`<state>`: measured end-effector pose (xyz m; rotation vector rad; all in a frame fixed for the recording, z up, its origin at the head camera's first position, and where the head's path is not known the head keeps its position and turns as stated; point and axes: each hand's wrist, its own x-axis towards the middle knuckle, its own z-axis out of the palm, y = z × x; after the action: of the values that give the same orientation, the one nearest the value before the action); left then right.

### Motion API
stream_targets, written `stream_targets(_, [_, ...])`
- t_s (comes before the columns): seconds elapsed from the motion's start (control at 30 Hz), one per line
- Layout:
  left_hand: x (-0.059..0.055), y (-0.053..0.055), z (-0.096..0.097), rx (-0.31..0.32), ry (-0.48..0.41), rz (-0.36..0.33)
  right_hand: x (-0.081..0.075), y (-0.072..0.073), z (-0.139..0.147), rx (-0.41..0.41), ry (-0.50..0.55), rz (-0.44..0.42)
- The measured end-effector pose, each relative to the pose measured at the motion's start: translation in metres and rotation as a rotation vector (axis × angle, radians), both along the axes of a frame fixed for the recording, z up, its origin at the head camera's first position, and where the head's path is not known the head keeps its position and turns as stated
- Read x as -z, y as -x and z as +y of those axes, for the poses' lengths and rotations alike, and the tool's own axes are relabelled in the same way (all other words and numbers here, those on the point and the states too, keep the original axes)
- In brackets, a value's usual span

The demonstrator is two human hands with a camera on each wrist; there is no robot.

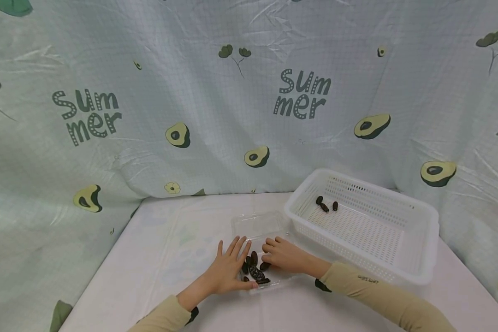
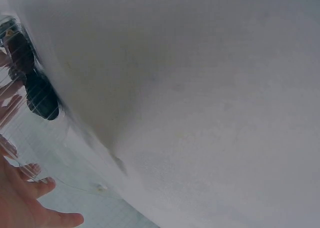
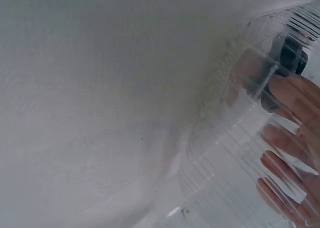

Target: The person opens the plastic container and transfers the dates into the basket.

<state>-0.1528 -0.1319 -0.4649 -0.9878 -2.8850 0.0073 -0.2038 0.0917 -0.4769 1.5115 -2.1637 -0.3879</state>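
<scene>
A clear plastic box [image 1: 279, 277] lies on the table, its lid [image 1: 257, 225] folded back behind it. Several dark, oval, date-like fruits [image 1: 256, 273] sit together in its left half. My left hand [image 1: 226, 272] spreads over the left side of the box, fingers straight, thumb along the front rim. Inside the box, on its right side, my right hand [image 1: 285, 256] has its fingers bent, and a dark fruit [image 1: 265, 266] is at their tips. Through the clear wall in the right wrist view, the thumb [image 3: 295, 95] presses against a dark fruit [image 3: 272, 100].
Right behind the box stands a white perforated plastic basket [image 1: 361, 256], with three dark fruits [image 1: 324, 207] in its far left corner. A pale cloth covers the table [image 1: 182, 230]. A printed curtain [image 1: 216, 101] hangs behind the table and along its sides.
</scene>
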Motion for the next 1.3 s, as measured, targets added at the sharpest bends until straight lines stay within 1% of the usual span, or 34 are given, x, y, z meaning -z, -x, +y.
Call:
stream_targets(0.33, [0.001, 0.001, 0.000, 0.007, -0.018, -0.008, -0.008, -0.005, 0.008, -0.008, -0.005, 0.007])
stream_targets(0.53, [0.001, 0.001, 0.001, 0.005, -0.009, 0.003, -0.010, -0.006, 0.014, -0.032, 0.023, 0.044])
stream_targets(0.67, [0.000, 0.002, 0.001, 0.002, -0.008, 0.004, -0.012, -0.007, 0.018, -0.031, 0.040, 0.069])
stream_targets(0.8, [0.000, 0.001, 0.001, 0.000, -0.007, 0.001, -0.016, -0.009, 0.024, -0.028, 0.061, 0.066])
stream_targets(1.03, [0.000, 0.001, 0.001, -0.004, -0.002, -0.005, -0.030, -0.016, 0.035, -0.007, 0.074, 0.071])
stream_targets(1.3, [0.001, 0.002, 0.000, -0.006, -0.002, -0.004, -0.045, -0.022, 0.049, -0.020, 0.148, 0.098])
